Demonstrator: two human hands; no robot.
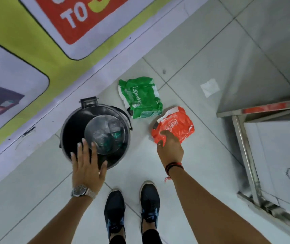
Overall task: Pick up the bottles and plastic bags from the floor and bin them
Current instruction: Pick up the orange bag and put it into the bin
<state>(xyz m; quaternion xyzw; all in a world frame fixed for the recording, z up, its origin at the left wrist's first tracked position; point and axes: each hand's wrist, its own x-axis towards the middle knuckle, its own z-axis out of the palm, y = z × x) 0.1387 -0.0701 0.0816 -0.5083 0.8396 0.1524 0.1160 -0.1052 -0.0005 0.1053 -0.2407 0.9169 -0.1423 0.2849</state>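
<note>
While we stand over the black bin [74, 131], its tilted lid [105, 133] shows clear bottles [113, 132] lying inside. Our left hand [87, 166] hovers flat above the rim, grip open. Our right hand [169, 148] reaches the red plastic bag [177, 125] on the floor [193, 173]; we cannot tell whether its grip has closed. A green bag [140, 97] lies just beyond.

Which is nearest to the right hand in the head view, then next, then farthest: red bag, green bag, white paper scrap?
From the right hand:
1. Red bag, under its fingertips.
2. Green bag, beyond it, beside the bin.
3. White paper scrap, farthest, near the steel table.
</note>
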